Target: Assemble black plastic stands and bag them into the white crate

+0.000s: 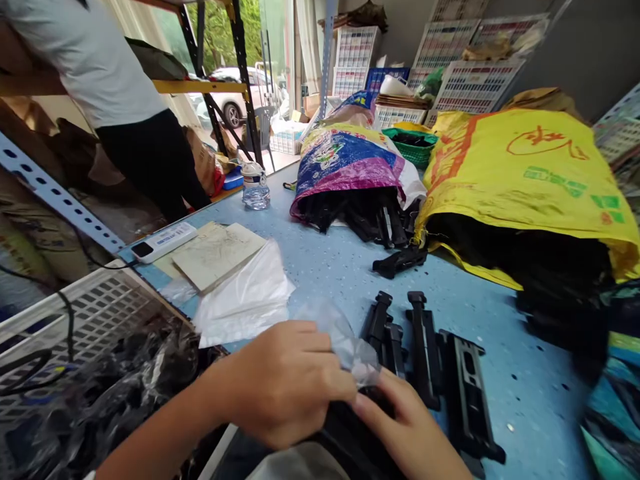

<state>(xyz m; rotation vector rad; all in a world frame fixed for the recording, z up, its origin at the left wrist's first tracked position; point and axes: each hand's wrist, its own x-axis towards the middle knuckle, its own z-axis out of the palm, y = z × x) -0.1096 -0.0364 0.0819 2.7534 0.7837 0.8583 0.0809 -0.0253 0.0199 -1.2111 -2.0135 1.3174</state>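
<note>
My left hand (285, 380) is closed, pinching a clear plastic bag (345, 337) near the table's front edge. My right hand (405, 427) is closed too, its fingers gripping the same bag and a black plastic part (350, 433) under it. Just to the right, several long black plastic parts (435, 360) lie side by side on the blue speckled table (340, 267). A stack of clear bags (245, 297) lies left of my hands.
A multicoloured sack (350, 160) and a yellow sack (525, 173) spill black parts at the back. A water bottle (255, 187), a board (217, 253) and a white device (163, 241) sit left. A white crate (75, 320) holds bagged parts. A person (115, 87) stands at far left.
</note>
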